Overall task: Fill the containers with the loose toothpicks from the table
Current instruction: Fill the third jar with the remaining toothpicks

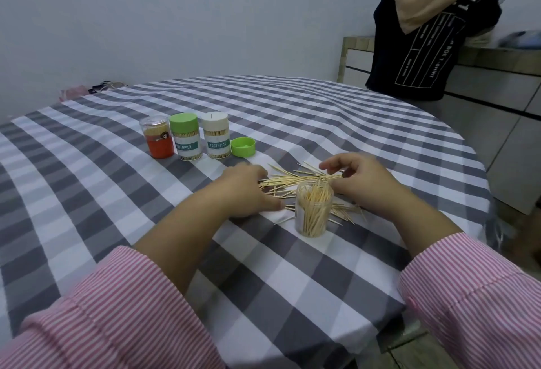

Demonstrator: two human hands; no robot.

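Note:
An open clear container (313, 212) stands upright near me, partly filled with toothpicks that stick out of its mouth. Behind it, loose toothpicks (295, 181) lie scattered on the checked tablecloth. My left hand (248, 190) and my right hand (360, 178) hold a bundle of toothpicks between them, one at each end, just above the cloth. Farther back stand three closed containers in a row: a red-labelled one (156, 140), a green-capped one (186, 137) and a white-capped one (216, 134). A loose green cap (243, 146) lies beside them.
The round table (351, 111) carries a grey and white checked cloth. A person in a black shirt (421, 46) stands beyond the far right edge at a counter (497, 55). Some small items (87, 92) lie past the far left edge.

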